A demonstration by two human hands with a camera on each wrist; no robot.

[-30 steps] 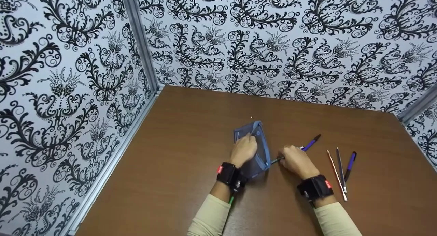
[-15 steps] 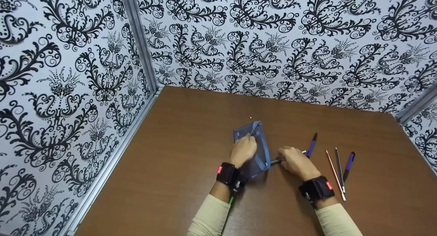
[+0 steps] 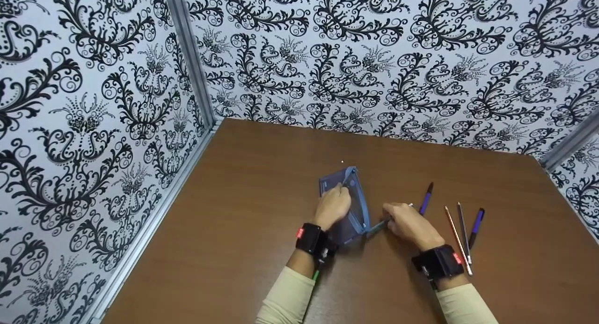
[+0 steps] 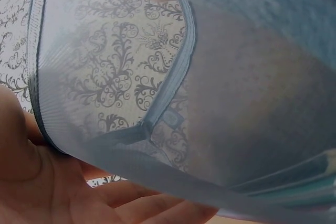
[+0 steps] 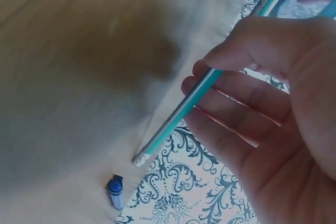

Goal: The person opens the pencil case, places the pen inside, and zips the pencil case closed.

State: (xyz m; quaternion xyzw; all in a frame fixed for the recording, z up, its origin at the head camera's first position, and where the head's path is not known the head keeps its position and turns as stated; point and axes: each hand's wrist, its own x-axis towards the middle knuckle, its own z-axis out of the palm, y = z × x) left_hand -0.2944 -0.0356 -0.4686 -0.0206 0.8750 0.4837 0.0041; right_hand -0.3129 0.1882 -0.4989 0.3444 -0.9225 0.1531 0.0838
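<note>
We see left hand point(image 3: 332, 205) gripping sheer blue pouch point(image 3: 358, 208); right hand point(image 3: 406, 222), apart, pinching green-silver pencil point(image 5: 178, 114).

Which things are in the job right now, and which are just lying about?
In the job:
blue mesh pouch, held by left hand
teal pencil, pinched by right hand

Lying about, perhaps for later:
nearer blue pen, close to that hand
farther blue pen
dark pencil
red-and-white pencil

No text legible; red tags point(image 3: 300, 233) on black wrist straps point(image 3: 312, 240) too small to read.
</note>
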